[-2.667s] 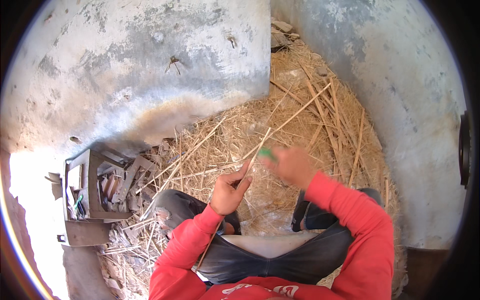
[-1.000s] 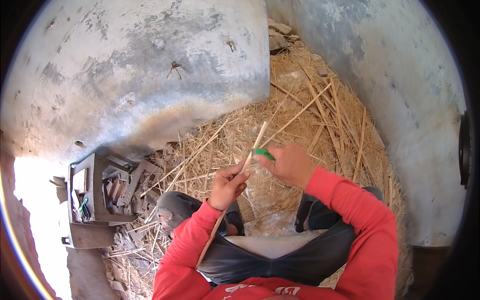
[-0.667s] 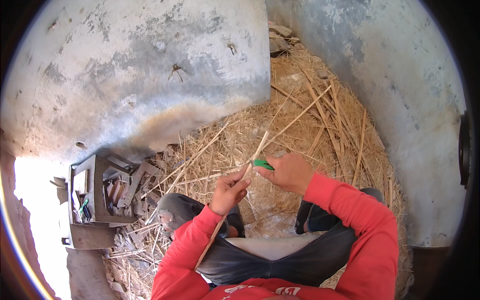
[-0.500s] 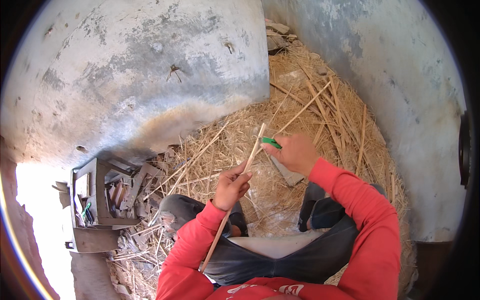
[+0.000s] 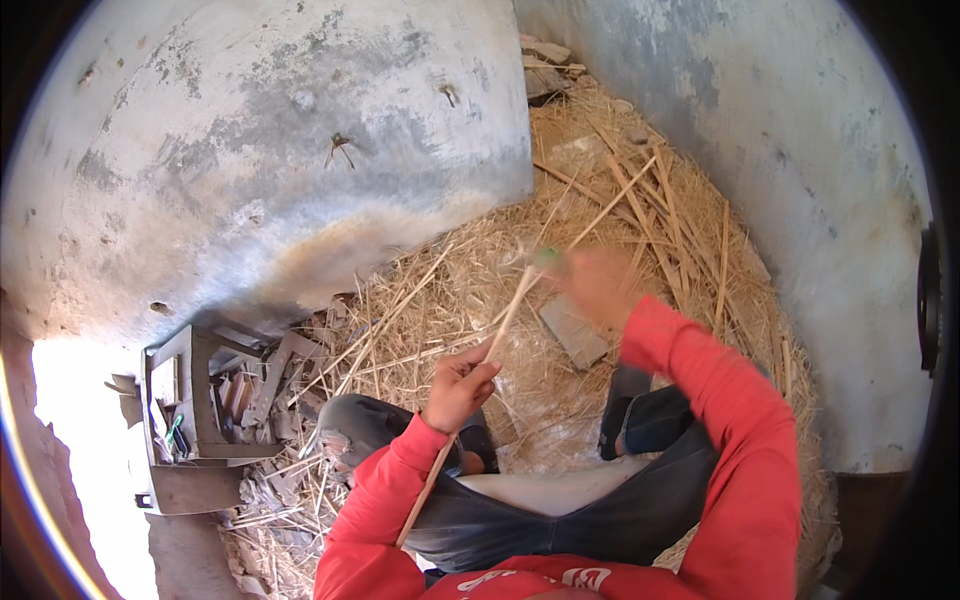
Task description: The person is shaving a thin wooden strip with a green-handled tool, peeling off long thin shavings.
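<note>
My left hand (image 5: 462,388) is closed around a thin wooden stick (image 5: 511,311), which slants from beside my left forearm up to its pale far tip. In front of me, near that tip, my right hand (image 5: 598,284) is smeared by motion. It grips a small green utility knife (image 5: 548,258), also blurred, so its blade cannot be made out. Whether the knife touches the stick's tip I cannot tell.
Straw-like shavings (image 5: 440,300) cover the ground, with long wooden strips (image 5: 665,215) at the far right. A flat grey block (image 5: 573,332) lies between my feet. At left stands a wooden frame box (image 5: 195,400) beside scraps. Worn walls (image 5: 300,120) close in the space.
My right hand has moved slightly outward and up with the knife, to the stick's far tip, and is now blurred. The left hand holds the stick almost in place.
</note>
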Tool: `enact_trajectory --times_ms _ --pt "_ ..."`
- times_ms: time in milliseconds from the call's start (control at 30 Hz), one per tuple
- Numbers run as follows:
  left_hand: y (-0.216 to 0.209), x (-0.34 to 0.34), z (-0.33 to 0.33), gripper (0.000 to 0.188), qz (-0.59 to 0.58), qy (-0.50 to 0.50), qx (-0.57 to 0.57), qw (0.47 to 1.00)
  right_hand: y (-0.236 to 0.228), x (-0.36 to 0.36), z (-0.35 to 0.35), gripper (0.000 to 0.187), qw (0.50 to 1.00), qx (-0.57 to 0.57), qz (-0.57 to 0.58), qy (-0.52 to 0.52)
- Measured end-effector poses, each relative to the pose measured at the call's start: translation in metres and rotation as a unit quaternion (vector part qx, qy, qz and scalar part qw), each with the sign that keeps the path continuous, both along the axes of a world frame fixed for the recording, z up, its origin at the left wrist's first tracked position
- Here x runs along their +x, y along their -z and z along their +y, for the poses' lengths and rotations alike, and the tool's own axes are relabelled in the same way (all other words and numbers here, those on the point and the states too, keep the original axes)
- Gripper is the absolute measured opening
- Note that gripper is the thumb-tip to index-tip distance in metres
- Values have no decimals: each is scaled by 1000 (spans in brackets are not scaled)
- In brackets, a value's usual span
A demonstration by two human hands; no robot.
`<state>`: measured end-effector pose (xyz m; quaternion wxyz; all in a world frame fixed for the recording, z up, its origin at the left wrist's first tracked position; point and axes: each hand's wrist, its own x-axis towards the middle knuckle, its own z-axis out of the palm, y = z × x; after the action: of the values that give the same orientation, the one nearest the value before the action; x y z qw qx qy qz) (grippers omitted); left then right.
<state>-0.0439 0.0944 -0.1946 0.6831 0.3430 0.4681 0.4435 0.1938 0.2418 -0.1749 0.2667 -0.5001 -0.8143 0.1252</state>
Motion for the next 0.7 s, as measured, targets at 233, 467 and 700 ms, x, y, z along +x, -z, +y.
enact_trajectory --times_ms 233,467,700 --pt "1 5 6 46 -15 -29 17 999 -43 15 5 65 995 -99 -12 22" --pt "-15 7 9 40 -3 -12 53 999 -43 1 -21 56 980 -133 123 -79" --pt "-18 4 10 36 -2 42 83 996 -49 -5 -39 48 962 -170 161 -137"
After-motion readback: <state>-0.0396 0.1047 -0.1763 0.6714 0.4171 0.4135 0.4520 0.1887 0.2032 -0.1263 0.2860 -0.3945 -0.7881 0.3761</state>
